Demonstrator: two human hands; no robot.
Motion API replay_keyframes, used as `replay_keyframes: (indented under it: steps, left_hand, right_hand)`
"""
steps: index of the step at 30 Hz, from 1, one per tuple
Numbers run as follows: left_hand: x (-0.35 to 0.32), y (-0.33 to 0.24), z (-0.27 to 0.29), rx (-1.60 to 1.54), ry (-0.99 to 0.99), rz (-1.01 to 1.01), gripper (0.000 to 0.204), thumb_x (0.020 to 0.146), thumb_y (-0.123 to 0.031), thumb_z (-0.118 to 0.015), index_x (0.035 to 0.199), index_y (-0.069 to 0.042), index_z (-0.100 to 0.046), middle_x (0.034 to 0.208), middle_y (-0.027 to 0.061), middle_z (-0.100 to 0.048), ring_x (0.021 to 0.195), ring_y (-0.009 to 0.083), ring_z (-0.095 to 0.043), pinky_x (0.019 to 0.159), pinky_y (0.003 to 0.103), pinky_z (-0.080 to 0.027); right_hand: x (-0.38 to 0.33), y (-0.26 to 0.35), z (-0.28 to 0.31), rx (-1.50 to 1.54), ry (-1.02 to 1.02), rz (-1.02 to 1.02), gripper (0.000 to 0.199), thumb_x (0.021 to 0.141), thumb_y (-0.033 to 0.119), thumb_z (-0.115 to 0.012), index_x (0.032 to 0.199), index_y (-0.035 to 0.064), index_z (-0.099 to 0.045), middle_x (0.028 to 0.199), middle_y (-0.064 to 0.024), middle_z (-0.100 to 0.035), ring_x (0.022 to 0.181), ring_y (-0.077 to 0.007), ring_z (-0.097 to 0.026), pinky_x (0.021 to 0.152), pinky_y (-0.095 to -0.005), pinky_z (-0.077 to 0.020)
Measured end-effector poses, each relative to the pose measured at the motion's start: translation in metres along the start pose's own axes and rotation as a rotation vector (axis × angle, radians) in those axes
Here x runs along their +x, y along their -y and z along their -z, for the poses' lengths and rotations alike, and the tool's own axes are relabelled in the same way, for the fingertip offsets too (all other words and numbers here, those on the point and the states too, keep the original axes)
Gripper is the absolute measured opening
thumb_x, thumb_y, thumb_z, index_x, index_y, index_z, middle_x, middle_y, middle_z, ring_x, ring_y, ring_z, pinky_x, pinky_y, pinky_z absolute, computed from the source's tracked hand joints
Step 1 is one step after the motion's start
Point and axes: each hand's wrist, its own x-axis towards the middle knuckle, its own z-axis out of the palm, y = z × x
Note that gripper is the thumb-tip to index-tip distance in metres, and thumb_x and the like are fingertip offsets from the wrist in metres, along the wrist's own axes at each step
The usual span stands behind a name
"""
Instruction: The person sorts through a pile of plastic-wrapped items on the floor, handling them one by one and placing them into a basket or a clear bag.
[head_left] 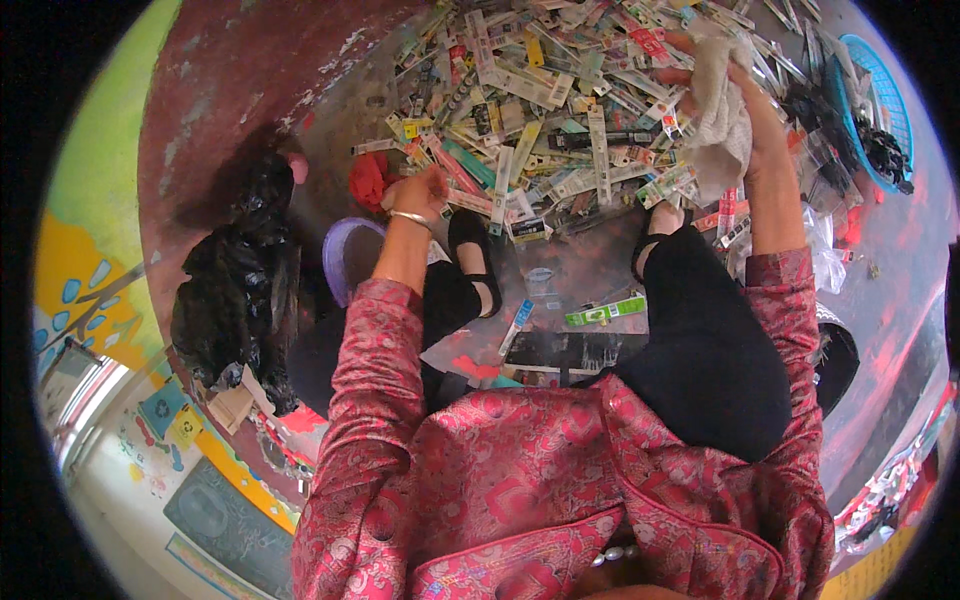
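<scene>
My right hand [740, 82] is stretched out over the far right of a heap of thin, flat plastic wrappers [540, 95]. A pale beige cloth [722, 125] is gripped in it and hangs down beside my wrist; some fingertips show past the cloth's left edge. My left hand [418, 192], with a bangle at the wrist, is closed at the near left edge of the heap. Its curled fingers hide whatever they may hold. Just left of it lies a crumpled red piece [370, 180]; I cannot tell whether they touch.
A black plastic bag [240, 290] stands at the left, near a purple rim [352, 255]. At the far right is a blue basket [878, 110] with black plastic in it. Between my legs lie a green wrapper [606, 311] and a blue-and-white one [516, 327].
</scene>
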Motion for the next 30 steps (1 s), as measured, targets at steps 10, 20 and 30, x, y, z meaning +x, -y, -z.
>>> replay_keyframes:
  steps: [10, 20, 30]
  left_hand:
    - [-0.034, 0.034, -0.27, 0.122, 0.359, 0.051, 0.05, 0.084, -0.037, -0.052, 0.122, -0.007, -0.038, 0.11, 0.0056, -0.052, 0.105, 0.0184, -0.048, 0.084, 0.037, -0.043]
    - [0.0, 0.043, -0.269, 0.347, -0.054, -0.359, 0.025, 0.08, -0.009, -0.055, 0.103, 0.0, -0.051, 0.095, 0.0071, -0.058, 0.082, 0.016, -0.056, 0.07, 0.028, -0.046]
    - [-0.018, 0.013, -0.266, 0.156, 0.027, -0.45, 0.033, 0.084, -0.024, -0.054, 0.109, -0.003, -0.047, 0.104, 0.0066, -0.055, 0.092, 0.0188, -0.055, 0.08, 0.032, -0.045]
  right_hand:
    - [0.016, -0.052, -0.001, 0.458, 0.259, -0.18, 0.054, 0.088, 0.027, -0.041, 0.133, 0.0053, -0.021, 0.127, -0.0226, -0.037, 0.114, -0.0342, -0.041, 0.093, -0.043, -0.0375]
    - [0.012, -0.062, 0.011, -0.228, -0.284, -0.199, 0.015, 0.078, 0.008, -0.057, 0.092, 0.0038, -0.055, 0.079, -0.0045, -0.059, 0.066, -0.0136, -0.057, 0.053, -0.0232, -0.044]
    - [0.006, -0.055, 0.014, 0.349, -0.215, -0.039, 0.022, 0.08, 0.012, -0.055, 0.1, 0.0041, -0.048, 0.1, -0.0088, -0.056, 0.09, -0.0211, -0.055, 0.075, -0.0402, -0.0433]
